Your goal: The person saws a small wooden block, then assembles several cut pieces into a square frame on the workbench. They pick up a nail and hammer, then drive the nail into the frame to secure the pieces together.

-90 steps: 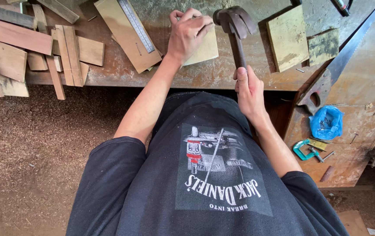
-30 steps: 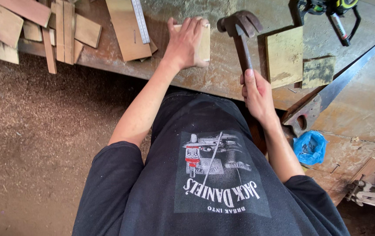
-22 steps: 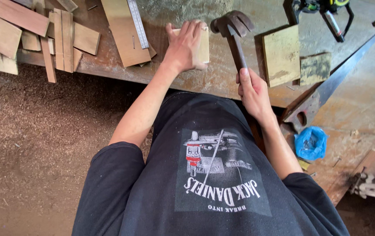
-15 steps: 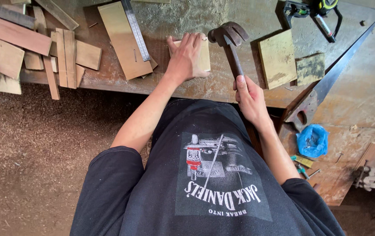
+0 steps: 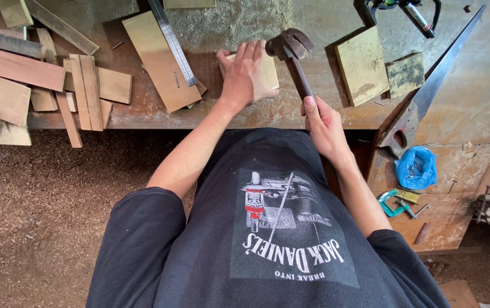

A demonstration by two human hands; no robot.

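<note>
My left hand (image 5: 246,74) lies flat on a small pale wood block (image 5: 268,70) near the front of the dusty workbench (image 5: 313,117) and presses it down. My right hand (image 5: 322,122) is closed around the handle of a claw hammer (image 5: 292,54). The hammer's dark metal head sits just right of the block, close to its edge. Whether the head touches the block is unclear.
A steel ruler (image 5: 172,40) lies on a long board (image 5: 156,60) left of the block. Wood offcuts (image 5: 45,85) pile at the left. Two square blocks (image 5: 365,65) and a handsaw (image 5: 433,85) lie right. A blue bag (image 5: 416,166) and green clamp (image 5: 392,202) sit lower right. Sawdust covers the floor (image 5: 39,205).
The hammer head has stayed beside the block with small shifts. My left hand stays on the block. The view has drifted, showing more of the offcuts at the left.
</note>
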